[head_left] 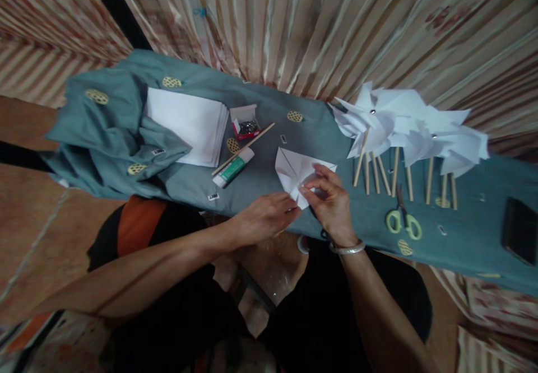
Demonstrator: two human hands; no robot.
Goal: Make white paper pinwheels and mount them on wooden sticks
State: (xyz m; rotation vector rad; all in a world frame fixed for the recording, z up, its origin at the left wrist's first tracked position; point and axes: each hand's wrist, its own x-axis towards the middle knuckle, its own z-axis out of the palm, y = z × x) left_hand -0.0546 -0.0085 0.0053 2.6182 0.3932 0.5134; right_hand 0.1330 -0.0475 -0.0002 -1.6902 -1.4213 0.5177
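Observation:
A white sheet of paper (290, 163) with crease lines and a bent lower corner lies near the front edge of the cloth-covered table. My left hand (269, 213) has its fingers closed on the lower corner of the sheet. From the right, my right hand (330, 199) pinches the same sheet, thumb and index finger near its lower middle. A bracelet circles my right wrist. To the left of the sheet lie a glue stick (233, 167) with a green label and a thin wooden stick (247, 146).
A stack of white paper (185, 124) and a small box of metal pins (246, 122) sit to the left. Several white paper pinwheels (407, 124) on wooden sticks lie to the right, above green-handled scissors (402, 220). A dark phone (520, 230) rests at the far right of the table (260, 185).

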